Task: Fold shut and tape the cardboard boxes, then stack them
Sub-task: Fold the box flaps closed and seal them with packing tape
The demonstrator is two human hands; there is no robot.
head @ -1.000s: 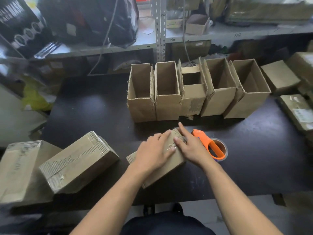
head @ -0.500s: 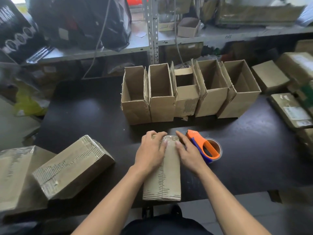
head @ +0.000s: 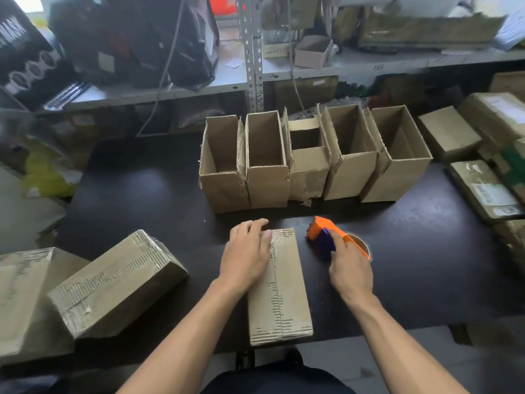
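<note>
A closed, taped cardboard box [head: 284, 297] lies lengthwise on the black table [head: 142, 200] in front of me. My left hand [head: 247, 251] rests flat on its far left end, fingers over the tape. To its right lies the orange and blue tape dispenser [head: 324, 231], and my right hand [head: 350, 265] grips its handle. Two taped boxes lie at the left: a tilted box [head: 113, 282] leaning on a larger box [head: 22, 294]. Several open boxes [head: 309, 160] stand in a row behind.
A metal shelf rack [head: 252, 52] with bags, cables and cartons stands behind the table. More closed cartons [head: 483, 189] lie along the table's right side. The front table edge runs just under the near end of the box.
The box was turned from slanted to lengthwise toward me. My right hand left the box and took hold of the tape dispenser. My left hand stayed on the box's far end.
</note>
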